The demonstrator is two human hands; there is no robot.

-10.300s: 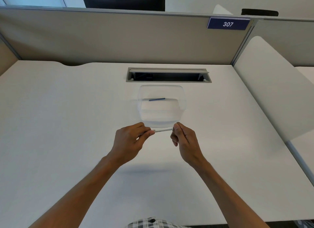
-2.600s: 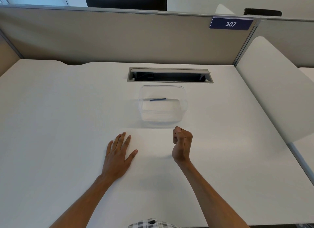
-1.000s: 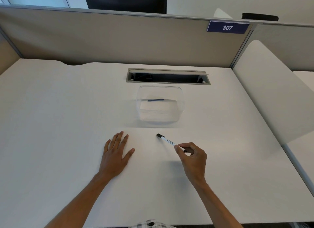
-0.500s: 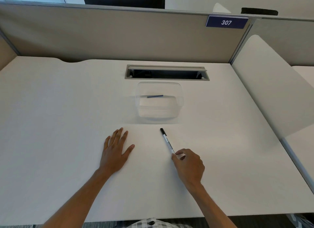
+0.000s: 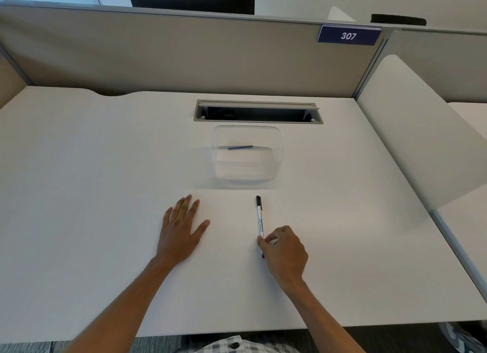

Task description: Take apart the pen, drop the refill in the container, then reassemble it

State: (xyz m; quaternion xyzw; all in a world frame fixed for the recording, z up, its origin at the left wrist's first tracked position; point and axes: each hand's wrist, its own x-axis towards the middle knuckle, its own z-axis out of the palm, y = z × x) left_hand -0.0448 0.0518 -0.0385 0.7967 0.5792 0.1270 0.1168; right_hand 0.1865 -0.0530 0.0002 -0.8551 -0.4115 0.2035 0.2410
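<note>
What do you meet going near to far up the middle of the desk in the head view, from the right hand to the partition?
Right hand, its fingers curled at the pen's near end → pen lying on the desk → clear container → blue refill inside it → cable slot → partition.

The surface (image 5: 79, 168) fills most of the frame. At upper centre a cable slot (image 5: 258, 113) is set into it, in front of the partition (image 5: 158, 55). Just below the slot stands the container (image 5: 247, 155), with the refill (image 5: 240, 147) lying inside, toward its far side. Below the container, apart from it, the pen (image 5: 259, 218) lies on the surface. The right hand (image 5: 284, 250) touches the pen's lower end; the left hand (image 5: 180, 230) lies flat to the pen's left.
</note>
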